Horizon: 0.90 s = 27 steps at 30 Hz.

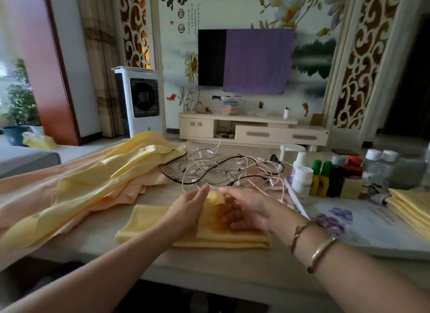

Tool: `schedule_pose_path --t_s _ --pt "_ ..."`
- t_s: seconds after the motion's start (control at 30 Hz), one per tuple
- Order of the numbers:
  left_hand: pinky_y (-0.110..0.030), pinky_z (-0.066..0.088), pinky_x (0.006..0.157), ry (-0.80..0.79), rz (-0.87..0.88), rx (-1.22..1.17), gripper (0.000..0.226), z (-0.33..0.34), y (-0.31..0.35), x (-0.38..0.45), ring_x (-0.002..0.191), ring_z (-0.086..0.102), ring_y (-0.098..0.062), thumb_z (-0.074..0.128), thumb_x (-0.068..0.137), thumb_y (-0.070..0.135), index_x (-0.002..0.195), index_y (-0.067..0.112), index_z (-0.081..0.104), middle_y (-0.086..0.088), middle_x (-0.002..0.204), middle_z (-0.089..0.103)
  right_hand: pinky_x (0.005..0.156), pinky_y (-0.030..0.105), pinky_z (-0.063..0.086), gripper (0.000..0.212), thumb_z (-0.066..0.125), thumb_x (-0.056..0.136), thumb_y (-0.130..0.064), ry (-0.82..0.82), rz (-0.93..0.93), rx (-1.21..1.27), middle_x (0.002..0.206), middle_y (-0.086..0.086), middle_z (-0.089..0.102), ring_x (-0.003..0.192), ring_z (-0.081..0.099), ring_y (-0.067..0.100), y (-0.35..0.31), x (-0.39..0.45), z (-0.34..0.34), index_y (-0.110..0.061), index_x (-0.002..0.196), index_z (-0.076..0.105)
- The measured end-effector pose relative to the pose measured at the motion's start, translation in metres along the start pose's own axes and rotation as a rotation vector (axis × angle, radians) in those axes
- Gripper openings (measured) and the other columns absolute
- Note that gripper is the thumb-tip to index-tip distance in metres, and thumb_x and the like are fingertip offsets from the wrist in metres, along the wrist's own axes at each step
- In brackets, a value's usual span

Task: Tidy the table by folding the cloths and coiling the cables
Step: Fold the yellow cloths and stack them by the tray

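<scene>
1. Far to the left of the left hand point(186, 210), a heap of loose yellow and peach cloths point(88, 184) sprawls over the tabletop point(209, 263). They look light, limp and thin, so each should lift easily by two corners and shake flat.
2. Directly under both hands lies the yellow cloth point(149, 222) being folded, already doubled into layers near the tabletop's front edge. It seems soft and a little thick, likely to hold a crease if pressed.
3. The left hand rests flat on that cloth, fingers extended toward a raised corner; whether it pinches the fabric cannot be told.
4. The right hand point(246, 208), just beside the left, has its fingers curled around the turned-up flap, grasping it.
5. Just beyond both hands sits the tangle of cables point(221, 170), white, pink and black. They look thin, springy and knotted together; taking one by its plug end and drawing it free would suit best.
6. To the right of the right hand stand bottles point(302, 180), their labels too blurred to read, and farther right a stack of folded yellow cloths point(411, 208).
7. On the far wall point(174, 45), large brushed Chinese characters show; the top one reads "和".
</scene>
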<state>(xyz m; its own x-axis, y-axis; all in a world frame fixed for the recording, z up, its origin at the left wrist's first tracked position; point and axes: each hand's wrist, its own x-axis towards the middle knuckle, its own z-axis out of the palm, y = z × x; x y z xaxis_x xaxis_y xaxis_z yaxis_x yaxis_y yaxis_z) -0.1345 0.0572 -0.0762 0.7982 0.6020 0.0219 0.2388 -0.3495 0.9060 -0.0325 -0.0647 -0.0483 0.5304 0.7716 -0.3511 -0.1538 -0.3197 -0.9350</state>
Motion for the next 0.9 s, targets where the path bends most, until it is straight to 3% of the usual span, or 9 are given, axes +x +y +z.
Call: schedule_pose_path --t_s 0.07,0.17,0.23,0.33,0.43,0.5,0.67,0.77,0.9 --pt "-0.031 0.044 0.069 0.037 0.025 0.145 0.037 0.001 -0.008 0.0 0.075 0.057 -0.023 0.056 0.092 0.046 0.095 0.01 0.064 -0.002 0.078 0.062 0.043 0.021 0.046 0.033 0.049 0.098 -0.041 0.073 -0.066 -0.107 0.069 0.004 0.064 0.051 0.058 0.015 0.003 0.0 0.009 -0.01 0.089 0.059" --pt "-0.039 0.053 0.073 0.043 0.028 0.182 0.025 0.005 -0.013 0.003 0.088 0.066 -0.032 0.067 0.084 0.018 0.105 0.007 0.058 -0.014 0.096 0.069 0.046 0.025 0.046 0.021 0.05 0.098 -0.029 0.294 -0.359 -0.382 0.075 0.003 0.066 0.055 0.059 0.014 0.01 0.0 0.014 -0.013 0.088 0.059" --pt "-0.035 0.052 0.068 0.052 0.011 0.216 0.027 0.007 -0.012 0.004 0.088 0.065 -0.031 0.064 0.082 0.014 0.106 0.011 0.053 -0.014 0.101 0.068 0.067 0.029 0.052 0.01 0.054 0.093 -0.021 0.424 -0.625 -0.683 0.086 0.0 0.066 0.078 0.061 0.014 0.018 0.002 0.014 -0.014 0.092 0.062" --pt "-0.027 0.043 0.064 0.067 0.023 0.333 0.028 0.007 -0.011 0.008 0.092 0.062 -0.028 0.062 0.082 0.019 0.108 0.011 0.053 -0.012 0.102 0.067 0.098 0.032 0.038 0.025 0.054 0.092 -0.024 0.391 -0.807 -1.06 0.117 0.0 0.059 0.112 0.048 0.016 0.033 0.006 0.015 -0.018 0.115 0.061" --pt "-0.019 0.04 0.051 0.088 0.035 0.321 0.03 0.004 -0.014 0.011 0.071 0.06 -0.015 0.059 0.085 0.019 0.113 0.013 0.051 -0.001 0.09 0.065 0.11 0.032 0.028 0.041 0.048 0.095 -0.034 0.308 -0.734 -1.19 0.141 0.001 0.049 0.132 0.039 0.02 0.048 0.011 0.015 -0.022 0.134 0.052" --pt "-0.015 0.037 0.052 0.123 0.065 0.374 0.037 -0.008 -0.019 0.011 0.07 0.054 -0.007 0.06 0.084 0.016 0.119 0.015 0.047 0.007 0.087 0.059 0.117 0.031 0.017 0.047 0.045 0.096 -0.042 0.282 -0.644 -1.223 0.153 -0.002 0.036 0.143 0.025 0.016 0.055 0.014 0.014 -0.028 0.141 0.043" --pt "-0.039 0.037 0.101 0.195 -0.047 0.8 0.061 -0.054 -0.04 0.01 0.128 0.033 -0.03 0.066 0.083 0.04 0.134 0.019 0.04 -0.004 0.137 0.037 0.119 0.033 0.005 0.056 0.036 0.095 -0.054 0.265 -0.57 -1.285 0.159 -0.009 0.021 0.148 0.009 0.01 0.061 0.019 0.013 -0.035 0.148 0.03" --pt "-0.048 0.028 0.109 0.194 -0.22 0.865 0.087 -0.078 -0.045 0.009 0.141 0.013 -0.036 0.064 0.076 0.062 0.145 0.022 0.029 -0.005 0.152 0.021 0.118 0.034 0.002 0.058 0.033 0.096 -0.056 0.262 -0.555 -1.319 0.16 -0.01 0.017 0.148 0.005 0.009 0.062 0.02 0.013 -0.036 0.149 0.026" --pt "-0.046 0.025 0.112 0.169 -0.365 0.839 0.104 -0.089 -0.045 0.009 0.141 0.013 -0.038 0.063 0.07 0.072 0.149 0.018 0.022 -0.01 0.155 0.014 0.119 0.036 0.002 0.06 0.029 0.095 -0.061 0.255 -0.535 -1.362 0.161 -0.01 0.014 0.148 0.004 0.01 0.063 0.019 0.014 -0.038 0.15 0.022"
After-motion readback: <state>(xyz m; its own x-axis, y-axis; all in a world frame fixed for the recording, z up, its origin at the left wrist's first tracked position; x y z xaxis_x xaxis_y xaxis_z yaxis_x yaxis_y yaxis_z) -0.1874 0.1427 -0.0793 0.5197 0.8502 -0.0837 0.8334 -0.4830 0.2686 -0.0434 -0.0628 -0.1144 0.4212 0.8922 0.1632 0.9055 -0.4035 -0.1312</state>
